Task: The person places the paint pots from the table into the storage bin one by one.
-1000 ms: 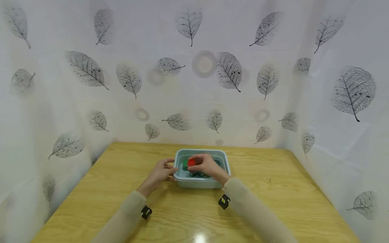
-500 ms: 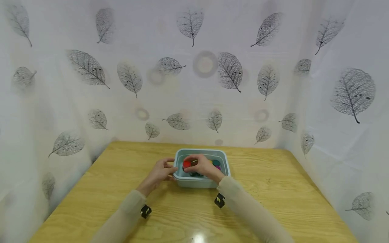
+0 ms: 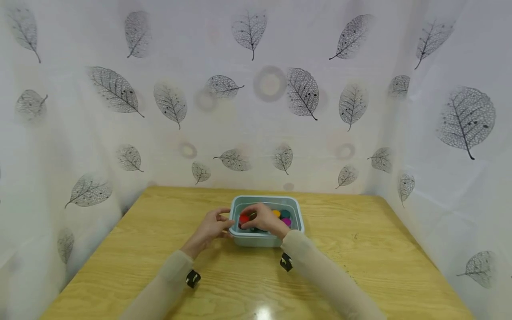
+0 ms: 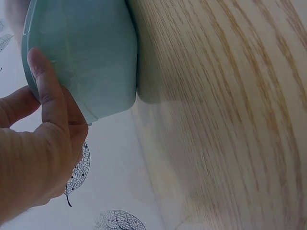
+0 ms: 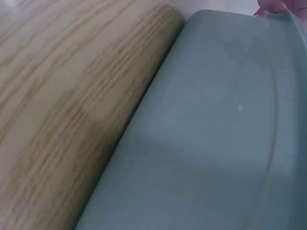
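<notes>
A light blue-green plastic container (image 3: 260, 241) stands on the table with small jars in it. My left hand (image 3: 210, 227) grips its left rim; in the left wrist view the thumb (image 4: 48, 86) lies along the outside wall. Reaching in over the front rim, my right hand (image 3: 262, 218) pinches a small jar with a red lid (image 3: 244, 219) low at the container's left end. A yellow-orange lid (image 3: 276, 214), a teal lid (image 3: 285, 214) and a magenta lid (image 3: 286, 221) show at the right. Other jars are partly hidden under my right hand.
The wooden table (image 3: 352, 266) extends on all sides of the container. A white curtain (image 3: 256, 124) with leaf prints hangs behind it and at both sides. In the right wrist view the container's wall (image 5: 201, 124) fills most of the picture.
My right hand has moved left and lower into the container with the red-lidded jar, uncovering the lids at the right. My left hand has stayed on the rim.
</notes>
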`<state>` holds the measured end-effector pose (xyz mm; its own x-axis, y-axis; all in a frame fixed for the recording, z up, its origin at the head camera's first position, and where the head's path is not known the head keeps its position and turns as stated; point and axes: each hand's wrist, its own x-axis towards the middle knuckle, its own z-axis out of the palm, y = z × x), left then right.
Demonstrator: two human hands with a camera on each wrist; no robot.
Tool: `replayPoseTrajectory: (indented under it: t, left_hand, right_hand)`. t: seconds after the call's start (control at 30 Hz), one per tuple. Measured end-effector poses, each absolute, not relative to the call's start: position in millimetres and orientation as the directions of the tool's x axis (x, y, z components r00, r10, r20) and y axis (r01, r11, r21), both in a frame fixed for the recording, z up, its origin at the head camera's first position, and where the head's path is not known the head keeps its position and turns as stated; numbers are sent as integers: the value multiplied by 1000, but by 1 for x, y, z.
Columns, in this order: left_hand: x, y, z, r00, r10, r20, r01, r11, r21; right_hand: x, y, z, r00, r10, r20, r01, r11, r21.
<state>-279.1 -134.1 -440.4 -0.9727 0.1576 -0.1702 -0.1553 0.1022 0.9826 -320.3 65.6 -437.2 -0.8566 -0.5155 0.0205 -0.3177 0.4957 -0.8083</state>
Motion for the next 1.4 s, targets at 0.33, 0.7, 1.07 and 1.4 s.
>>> replayPoseTrajectory:
  t: [0.33,0.7,1.07,1.4]
  left_hand:
    - [-279,-134,-438,-972,164,-171,-155,107,982]
    - [-278,-134,-439,-973,154,-173,-157,107,982]
    - [-277,-133,-437,-971,162,-176,-160,102,982]
    - [-278,-134,-439,-970,161,-184,-168,107,980]
  right_hand:
    - [-329,64,-442,-850,-526,31,-386,581,-716]
    - [-332,66,-443,-829,-559,28,-414,578,-703]
    - [-330,64,-444,-860,-510,9,-379,629,-679]
    - [-329,63,-443,-848,-529,2,-387,618,-684]
